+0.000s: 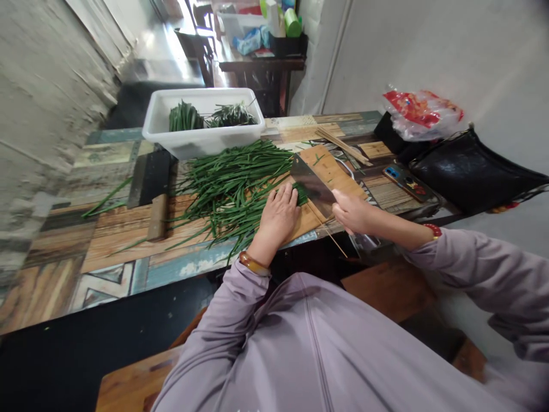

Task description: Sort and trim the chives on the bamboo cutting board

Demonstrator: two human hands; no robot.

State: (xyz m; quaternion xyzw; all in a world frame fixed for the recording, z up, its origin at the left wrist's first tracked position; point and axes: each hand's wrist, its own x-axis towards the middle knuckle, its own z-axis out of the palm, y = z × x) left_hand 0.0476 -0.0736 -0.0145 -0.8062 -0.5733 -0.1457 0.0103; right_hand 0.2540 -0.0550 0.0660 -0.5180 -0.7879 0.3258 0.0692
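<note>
Tub (206,142) stands behind greens (240,171) overlapping the board (326,165).

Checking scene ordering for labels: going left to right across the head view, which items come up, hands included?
Resting cleaver → left hand → held cleaver → right hand → phone → black bag.

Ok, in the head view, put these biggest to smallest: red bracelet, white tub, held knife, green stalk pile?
1. Green stalk pile and white tub: too alike for me to rank.
2. Held knife, partly covered by the right hand.
3. Red bracelet.
</note>
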